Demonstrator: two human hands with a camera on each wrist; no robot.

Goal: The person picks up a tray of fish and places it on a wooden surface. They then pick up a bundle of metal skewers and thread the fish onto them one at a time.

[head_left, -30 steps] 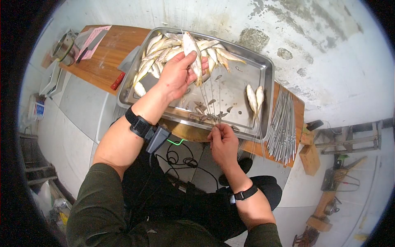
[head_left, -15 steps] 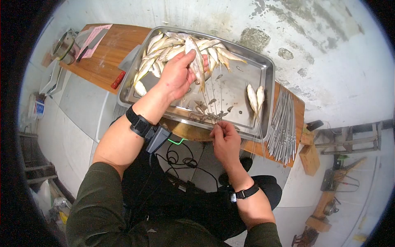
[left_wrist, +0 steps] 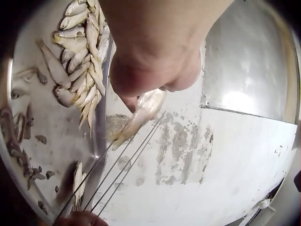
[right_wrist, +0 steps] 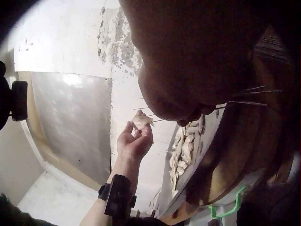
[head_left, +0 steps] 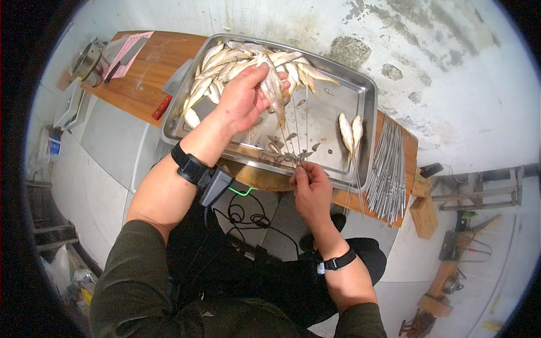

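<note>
In the head view my left hand (head_left: 243, 100) holds a small silvery-yellow fish (head_left: 273, 89) over the metal tray (head_left: 368, 115), thumb on its upper side, tail toward me. My right hand (head_left: 313, 188), at the tray's near rim, pinches several thin metal skewers (left_wrist: 129, 165) by their lower ends. They slant up toward the fish, and one meets its tail in the left wrist view; the fish's head end is hidden there by my hand. Many fish (head_left: 225, 62) are heaped at the tray's far left. Two fish (head_left: 346, 134) on skewers lie at its right side.
A dense bundle of loose skewers (head_left: 389, 172) lies right of the tray. Left of it are a red knife handle (head_left: 162, 107) and a cleaver (head_left: 134, 52) on pink paper. Dark scraps (head_left: 275, 147) lie near the tray's front rim. The stained wall (head_left: 349, 52) stands close behind.
My left hand and the fish have shifted slightly right and toward me, bringing the tail nearer my right hand. My right hand has moved slightly up and right with the skewers.
</note>
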